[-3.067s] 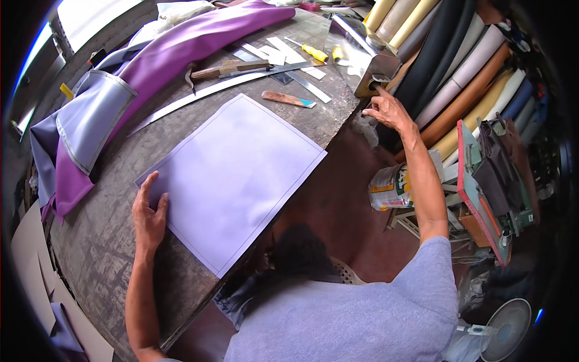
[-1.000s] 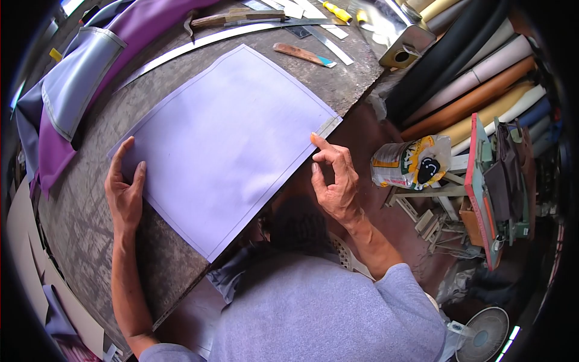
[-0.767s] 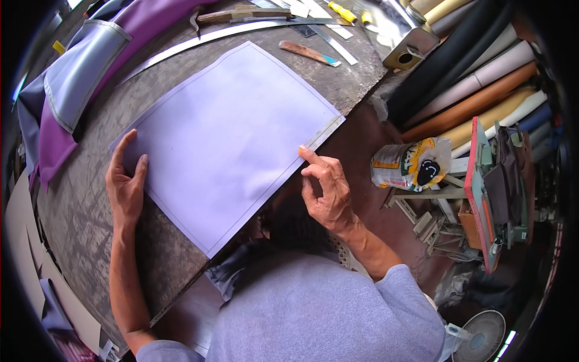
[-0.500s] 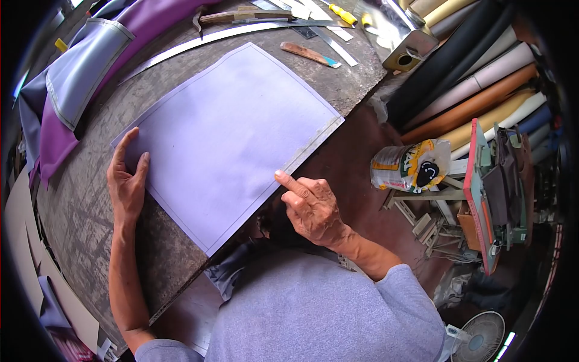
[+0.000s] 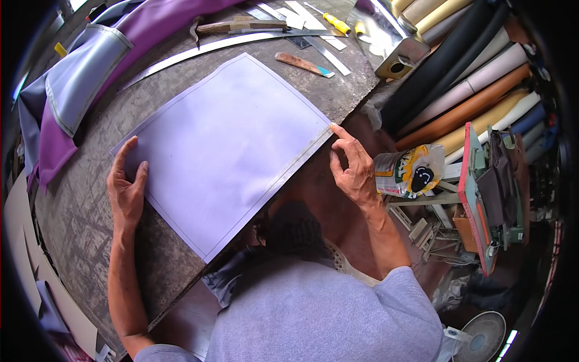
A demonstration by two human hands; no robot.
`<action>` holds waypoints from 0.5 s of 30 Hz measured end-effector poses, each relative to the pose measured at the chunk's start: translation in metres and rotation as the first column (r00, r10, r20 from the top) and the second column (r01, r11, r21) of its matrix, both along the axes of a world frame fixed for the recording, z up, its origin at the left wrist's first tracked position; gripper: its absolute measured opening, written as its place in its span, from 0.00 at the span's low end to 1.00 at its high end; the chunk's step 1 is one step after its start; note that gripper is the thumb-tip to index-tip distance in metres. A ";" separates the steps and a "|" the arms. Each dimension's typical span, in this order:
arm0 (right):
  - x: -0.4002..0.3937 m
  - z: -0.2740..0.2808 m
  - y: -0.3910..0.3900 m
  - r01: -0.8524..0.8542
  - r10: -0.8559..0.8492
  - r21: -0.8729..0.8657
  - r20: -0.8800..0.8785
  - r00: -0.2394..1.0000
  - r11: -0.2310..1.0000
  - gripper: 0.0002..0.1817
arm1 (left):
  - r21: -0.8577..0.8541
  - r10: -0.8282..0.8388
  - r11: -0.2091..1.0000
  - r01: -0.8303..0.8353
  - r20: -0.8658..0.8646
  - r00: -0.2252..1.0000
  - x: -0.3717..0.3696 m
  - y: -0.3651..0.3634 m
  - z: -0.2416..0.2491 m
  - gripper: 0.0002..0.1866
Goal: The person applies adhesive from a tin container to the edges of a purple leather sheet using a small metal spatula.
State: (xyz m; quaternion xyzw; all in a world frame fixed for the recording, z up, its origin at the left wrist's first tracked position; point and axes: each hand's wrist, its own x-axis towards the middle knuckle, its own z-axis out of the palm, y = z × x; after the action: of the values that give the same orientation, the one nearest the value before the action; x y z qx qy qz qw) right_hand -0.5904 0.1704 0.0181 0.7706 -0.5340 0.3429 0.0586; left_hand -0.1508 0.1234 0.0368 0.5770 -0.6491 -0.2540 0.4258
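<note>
A lavender sheet (image 5: 223, 145), which looks like fabric or leatherette, lies flat on the worktable (image 5: 78, 205). A thin dark line runs just inside its borders, and a greyish, rough-looking strip follows part of its right front edge. My left hand (image 5: 128, 187) rests at the sheet's left corner, its thumb and fingers spread apart on the surface. At the right corner, by the table edge, my right hand (image 5: 354, 169) touches the sheet with an outstretched fingertip. Its thumb is bent and apart from that fingertip, with nothing visible between them.
Toward the back lie a hammer (image 5: 241, 26), a long metal ruler (image 5: 199, 48), a wooden-handled blade (image 5: 304, 64) and a yellow-handled screwdriver (image 5: 335, 23). Purple material (image 5: 57, 142) drapes at left. Material rolls (image 5: 482, 78), a printed bag (image 5: 410, 172) and a fan (image 5: 482, 338) stand right.
My right hand has moved up and right along the sheet's edge, from its middle to the right corner. My left hand stays at the left corner.
</note>
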 end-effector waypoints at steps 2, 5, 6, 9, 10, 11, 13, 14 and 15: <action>0.003 -0.002 0.001 -0.002 0.002 -0.018 -0.014 1.000 1.000 0.14 | 0.007 0.006 1.000 -0.006 -0.010 1.000 0.000 0.000 0.001 0.26; 0.010 -0.006 0.010 -0.027 0.026 -0.023 -0.069 0.997 0.999 0.13 | -0.001 -0.002 1.000 0.002 -0.003 1.000 0.001 -0.001 0.000 0.26; 0.016 -0.005 0.016 -0.032 0.031 -0.010 -0.106 0.994 0.999 0.12 | -0.011 -0.002 1.000 0.002 0.010 1.000 0.002 -0.001 0.000 0.26; 0.025 0.004 0.024 -0.203 0.203 0.059 -0.007 0.979 0.977 0.10 | -0.035 0.000 0.999 0.002 0.050 0.999 0.002 -0.001 0.001 0.26; 0.024 0.007 0.024 -0.315 0.301 0.110 0.127 0.945 0.943 0.10 | -0.042 0.000 0.999 0.002 0.061 0.998 0.002 0.000 0.001 0.26; 0.020 0.009 0.022 -0.426 0.382 0.142 0.260 0.887 0.893 0.09 | -0.038 0.006 0.999 -0.004 0.060 0.998 0.002 0.001 0.001 0.26; -0.009 0.017 0.017 -0.568 0.327 0.204 0.645 0.691 0.797 0.08 | -0.045 0.003 0.999 -0.001 0.044 0.999 0.003 0.000 -0.001 0.26; -0.023 0.018 0.012 -0.492 0.245 0.124 0.747 0.618 0.862 0.08 | -0.038 0.000 0.999 0.002 0.033 0.999 0.003 -0.002 -0.002 0.25; -0.039 0.031 0.002 -0.360 0.150 0.118 0.759 0.633 0.926 0.08 | -0.030 -0.002 1.000 0.003 0.023 1.000 0.004 -0.001 -0.002 0.25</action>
State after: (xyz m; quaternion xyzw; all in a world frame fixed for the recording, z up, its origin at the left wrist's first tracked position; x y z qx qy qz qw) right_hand -0.6294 0.1727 0.0488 0.6344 -0.4362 0.5566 -0.3123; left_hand -0.1469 0.1221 0.0347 0.5726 -0.6584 -0.2383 0.4265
